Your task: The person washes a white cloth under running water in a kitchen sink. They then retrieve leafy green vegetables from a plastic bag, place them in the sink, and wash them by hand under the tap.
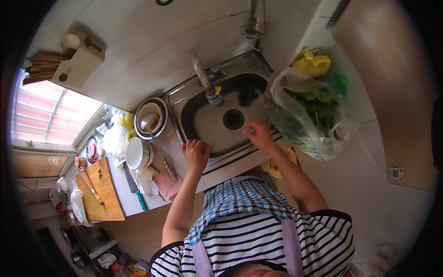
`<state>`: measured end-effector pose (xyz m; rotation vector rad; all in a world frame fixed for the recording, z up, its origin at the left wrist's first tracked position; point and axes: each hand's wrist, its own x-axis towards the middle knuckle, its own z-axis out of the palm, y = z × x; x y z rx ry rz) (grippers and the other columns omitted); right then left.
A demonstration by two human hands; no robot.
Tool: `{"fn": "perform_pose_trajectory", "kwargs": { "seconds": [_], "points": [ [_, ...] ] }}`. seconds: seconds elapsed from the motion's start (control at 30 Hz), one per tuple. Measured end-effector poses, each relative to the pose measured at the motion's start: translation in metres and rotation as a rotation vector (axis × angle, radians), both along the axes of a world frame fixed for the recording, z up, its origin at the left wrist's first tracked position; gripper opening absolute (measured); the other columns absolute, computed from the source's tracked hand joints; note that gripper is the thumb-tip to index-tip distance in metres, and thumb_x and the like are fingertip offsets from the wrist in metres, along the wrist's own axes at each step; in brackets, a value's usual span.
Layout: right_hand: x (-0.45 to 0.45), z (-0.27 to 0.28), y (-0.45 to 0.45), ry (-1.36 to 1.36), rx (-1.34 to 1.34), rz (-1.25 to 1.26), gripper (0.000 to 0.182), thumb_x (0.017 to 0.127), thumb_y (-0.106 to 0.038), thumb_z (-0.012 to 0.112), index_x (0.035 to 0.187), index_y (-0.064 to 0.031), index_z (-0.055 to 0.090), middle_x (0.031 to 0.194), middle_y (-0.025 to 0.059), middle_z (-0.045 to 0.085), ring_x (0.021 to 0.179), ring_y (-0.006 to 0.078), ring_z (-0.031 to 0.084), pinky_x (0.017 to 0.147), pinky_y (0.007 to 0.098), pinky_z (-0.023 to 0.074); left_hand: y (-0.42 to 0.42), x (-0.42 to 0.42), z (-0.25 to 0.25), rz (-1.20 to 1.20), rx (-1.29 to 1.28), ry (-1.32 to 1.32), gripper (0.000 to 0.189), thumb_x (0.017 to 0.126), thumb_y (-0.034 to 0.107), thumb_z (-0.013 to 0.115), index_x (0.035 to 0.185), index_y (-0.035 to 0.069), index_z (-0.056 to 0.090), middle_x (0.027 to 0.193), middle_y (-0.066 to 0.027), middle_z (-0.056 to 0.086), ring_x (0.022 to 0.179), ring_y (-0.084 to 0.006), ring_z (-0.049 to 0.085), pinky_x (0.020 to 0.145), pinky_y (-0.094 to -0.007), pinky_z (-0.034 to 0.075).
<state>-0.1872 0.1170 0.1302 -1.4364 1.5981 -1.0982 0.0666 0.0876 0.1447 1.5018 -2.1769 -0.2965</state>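
Observation:
My left hand (197,154) is over the front left corner of the stainless steel sink (174,116), fingers loosely curled and thumb held out. I see nothing in it, and I cannot tell if it touches the rim. Above the right part of the basin is my right hand (260,135), half curled around a gap, with no object showing. The drain (234,119) lies just beyond its fingertips. Over the basin reaches a faucet (204,78) with a yellow lever. Right of my right hand, a clear plastic bag (294,114) bulges with leafy greens (316,104).
Left of the sink stand a basin (165,119) holding a ladle (148,119), and a white bowl (137,154). A green-handled knife (133,183) lies beside a wooden cutting board (100,194). A yellow jug (311,64) stands behind the bag. A chopstick holder (79,62) hangs on the wall.

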Motion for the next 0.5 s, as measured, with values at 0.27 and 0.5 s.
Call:
{"fn": "perform_pose_trajectory", "kwargs": {
  "seconds": [0.27, 0.5],
  "points": [
    [-0.053, 0.077, 0.056, -0.062, -0.089, 0.077, 0.017, 0.080, -0.010, 0.065, 0.094, -0.0006, 0.062, 0.092, 0.0102, 0.061, 0.070, 0.0206, 0.061, 0.063, 0.0285, 0.0499, -0.026, -0.064, -0.011, -0.090, 0.276, -0.121, 0.078, 0.064, 0.012, 0.073, 0.134, 0.024, 0.039, 0.125, -0.0074, 0.042, 0.116, -0.0293, 0.039, 0.095, -0.0463, 0.030],
    [-0.150, 0.115, 0.104, 0.252, -0.116, -0.370, 0.023, 0.079, -0.011, 0.065, 0.100, -0.0021, 0.061, 0.096, 0.0118, 0.061, 0.079, 0.0270, 0.060, 0.068, 0.0326, 0.0492, -0.024, -0.103, 0.003, -0.286, 0.186, 0.057, 0.058, 0.069, 0.009, 0.072, 0.123, 0.013, 0.052, 0.118, -0.0133, 0.047, 0.100, -0.0298, 0.050, 0.090, -0.0403, 0.039]
  ]
}}
